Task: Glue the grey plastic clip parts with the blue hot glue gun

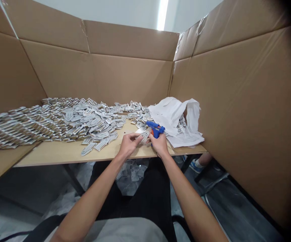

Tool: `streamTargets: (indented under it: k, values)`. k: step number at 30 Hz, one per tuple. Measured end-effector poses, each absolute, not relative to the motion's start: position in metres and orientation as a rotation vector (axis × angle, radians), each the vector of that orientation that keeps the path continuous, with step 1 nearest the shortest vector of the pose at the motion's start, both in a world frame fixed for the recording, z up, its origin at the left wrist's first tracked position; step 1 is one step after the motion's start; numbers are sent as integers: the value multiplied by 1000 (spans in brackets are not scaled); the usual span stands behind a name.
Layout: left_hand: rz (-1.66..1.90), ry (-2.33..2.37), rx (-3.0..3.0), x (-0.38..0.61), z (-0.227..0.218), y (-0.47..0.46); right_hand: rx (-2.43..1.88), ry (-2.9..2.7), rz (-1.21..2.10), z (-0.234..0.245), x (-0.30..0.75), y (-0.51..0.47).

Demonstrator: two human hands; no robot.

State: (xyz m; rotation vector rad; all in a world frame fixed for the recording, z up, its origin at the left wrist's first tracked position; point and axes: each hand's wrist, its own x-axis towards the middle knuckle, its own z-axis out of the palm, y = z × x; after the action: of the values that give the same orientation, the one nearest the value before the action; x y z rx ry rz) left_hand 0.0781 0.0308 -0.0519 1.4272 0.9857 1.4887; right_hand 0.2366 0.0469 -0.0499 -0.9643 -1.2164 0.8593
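My left hand pinches a flat grey-white cut-out piece with rounded slots, held just above the front of the wooden table. In my right hand is a blue glue gun with an orange trigger, its nozzle pointing up and to the left. The fingertips of my right hand are close beside the cut-out piece; whether they touch it I cannot tell. Beyond my hands lies a heap of similar loose cut-out pieces.
Stacked rows of pieces fill the left side. Crumpled white paper lies at the right over more pieces. Cardboard walls enclose the wooden table at the back and sides. Another person's shoe shows below right.
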Motion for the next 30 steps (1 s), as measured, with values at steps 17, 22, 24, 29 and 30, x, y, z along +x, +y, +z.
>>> streamTargets:
  k: [17, 22, 24, 29, 30]
  values:
    - [1563, 859, 1275, 82, -51, 27, -965, -1310, 872, -55, 237, 48]
    - [1502, 850, 1323, 81, -53, 27, -965, -1256, 941, -57, 237, 51]
    - [1507, 844, 1226, 82, -53, 28, -977, -1247, 900, -58, 238, 52]
    - [1448, 853, 1020, 86, -50, 29, -954, -1204, 786, -57, 239, 50]
    - [1432, 848, 1021, 87, -49, 29, -940, -1234, 762, -56, 238, 49]
